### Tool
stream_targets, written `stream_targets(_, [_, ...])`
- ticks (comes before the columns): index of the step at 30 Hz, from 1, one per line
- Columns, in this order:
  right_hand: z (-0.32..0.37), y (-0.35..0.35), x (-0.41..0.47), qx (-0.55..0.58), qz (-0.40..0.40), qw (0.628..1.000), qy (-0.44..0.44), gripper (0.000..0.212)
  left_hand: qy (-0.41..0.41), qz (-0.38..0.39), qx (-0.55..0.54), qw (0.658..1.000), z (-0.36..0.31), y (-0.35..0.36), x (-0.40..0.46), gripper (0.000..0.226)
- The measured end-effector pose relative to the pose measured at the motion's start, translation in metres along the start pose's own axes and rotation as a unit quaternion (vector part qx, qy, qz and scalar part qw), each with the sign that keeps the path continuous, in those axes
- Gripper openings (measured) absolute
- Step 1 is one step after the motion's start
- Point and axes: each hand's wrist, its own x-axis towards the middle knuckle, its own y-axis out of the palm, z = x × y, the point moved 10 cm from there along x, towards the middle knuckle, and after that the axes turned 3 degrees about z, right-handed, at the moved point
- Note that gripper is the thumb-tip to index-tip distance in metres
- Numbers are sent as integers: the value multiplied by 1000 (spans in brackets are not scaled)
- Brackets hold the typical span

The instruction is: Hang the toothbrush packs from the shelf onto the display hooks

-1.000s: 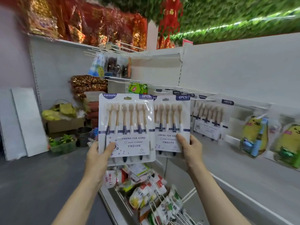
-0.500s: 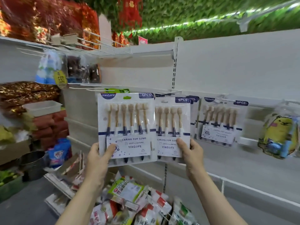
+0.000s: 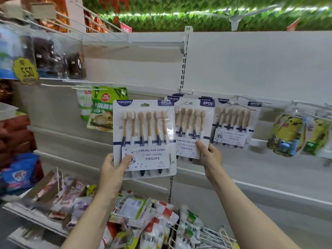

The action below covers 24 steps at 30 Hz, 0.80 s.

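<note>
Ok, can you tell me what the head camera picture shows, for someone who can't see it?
A person holds up two toothbrush packs at a white shop wall: the left hand grips the front pack, the right hand grips the second pack, which looks to be among others hanging there. Another pack hangs further right, beside yellow bear packets.

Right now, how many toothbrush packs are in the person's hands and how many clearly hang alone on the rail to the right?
Pack gripped by the left hand: 1, the front toothbrush pack
Packs gripped by the right hand: at least 1, the second toothbrush pack; more edges show behind it
Hanging toothbrush pack on the rail: 1
Total: 3 clearly seen
</note>
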Motion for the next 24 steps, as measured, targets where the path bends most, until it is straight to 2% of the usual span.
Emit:
stream_targets(4, [2,-12,3,-24,-12,1000,-8,41,-8,27,-6,1000,5,13,4,18])
stream_targets(6, [17,-25,-2,-75,-78,993,-42,50,-16,35,-10,999,11,14,4,17])
stream_targets(8, [48,-36,-15,-95,-158,977,-111,47,-17,46,-9,999,14,16,5,18])
stream_targets(10, [82,-19,-27,-98,-118,973,-172,39,-17,62,-9,998,14,22,4,19])
stream_targets(12, [104,15,-40,-110,-10,978,-178,37,-17,83,-9,996,14,33,3,21])
stream_targets(14, [119,38,-52,-126,56,974,-181,29,-12,102,-10,995,14,43,2,21])
stream_targets(18, [135,40,-53,-117,43,974,-189,19,-1,127,-11,992,9,60,8,21])
stream_targets(24, [137,25,-36,-112,-4,977,-179,32,-14,157,-14,987,14,85,21,19])
